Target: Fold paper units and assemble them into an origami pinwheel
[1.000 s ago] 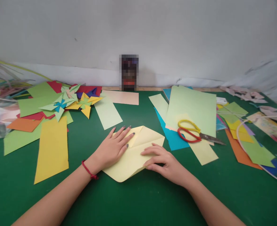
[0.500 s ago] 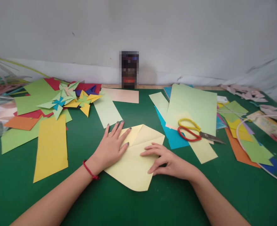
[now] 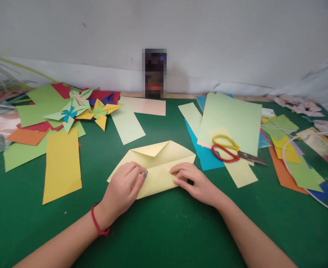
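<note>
A pale yellow sheet of paper lies in front of me on the green table, its near part folded up and over toward the middle. The far edge carries a small triangular flap, folded inward. My left hand, with a red cord at the wrist, has its fingers curled over the left part of the fold, thumb toward the middle. On the right end of the same fold, my right hand pinches the paper between thumb and fingers.
Red-and-yellow-handled scissors rest on a light green sheet to the right. Folded paper pinwheels sit on coloured sheets at the left, near a yellow strip. A pixelated dark upright object stands against the wall.
The near part of the yellow paper has been brought up and folded away from me. My left hand has gone from lying flat to curled over the fold; the right hand has closed on its edge.
</note>
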### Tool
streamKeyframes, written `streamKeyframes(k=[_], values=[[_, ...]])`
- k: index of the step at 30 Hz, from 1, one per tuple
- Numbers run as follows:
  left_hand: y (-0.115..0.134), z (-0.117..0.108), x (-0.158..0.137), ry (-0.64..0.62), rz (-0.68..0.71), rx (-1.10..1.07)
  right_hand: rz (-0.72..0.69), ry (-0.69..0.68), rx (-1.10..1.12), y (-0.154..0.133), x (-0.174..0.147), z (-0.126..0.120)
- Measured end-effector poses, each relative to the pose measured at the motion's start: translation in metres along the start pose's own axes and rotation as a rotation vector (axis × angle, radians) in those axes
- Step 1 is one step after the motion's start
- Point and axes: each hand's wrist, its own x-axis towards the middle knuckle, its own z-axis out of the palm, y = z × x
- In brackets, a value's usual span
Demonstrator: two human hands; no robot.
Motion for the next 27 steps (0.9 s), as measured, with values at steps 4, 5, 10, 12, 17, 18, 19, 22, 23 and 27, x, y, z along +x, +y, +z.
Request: streamKeyframes(k=[4,5,10,12,17,18,19,22,23,27], values=[[0.009,0.009,-0.008,-0.155,-0.092,-0.087,0.032,0.022,-0.067,-0.007,0.002,0.005],[0.01,0.011,-0.007,-0.164,-0.107,-0.09,0.045,0.044,-0.1,-0.009,0.002,0.008],[0.008,0.017,-0.001,-0.12,-0.179,-0.124,0.131,0.174,-0.272,-0.015,0.003,0.026],[0.007,0.017,-0.001,-0.117,-0.196,-0.135,0.157,0.193,-0.286,-0.015,0.002,0.03],[0.006,0.018,-0.002,-0.168,-0.109,-0.072,0.143,0.191,-0.254,-0.013,0.0,0.028],[0.005,0.019,-0.002,-0.174,-0.084,-0.051,0.143,0.191,-0.249,-0.012,0.0,0.028],[0.005,0.019,-0.002,-0.177,-0.062,-0.027,0.144,0.19,-0.244,-0.012,0.0,0.027],[0.004,0.021,-0.003,-0.183,-0.014,0.049,0.15,0.183,-0.233,-0.012,0.0,0.027],[0.003,0.022,-0.003,-0.185,-0.003,0.069,0.15,0.178,-0.231,-0.012,0.0,0.027],[0.004,0.022,-0.004,-0.194,0.037,0.117,0.153,0.167,-0.237,-0.012,0.0,0.027]])
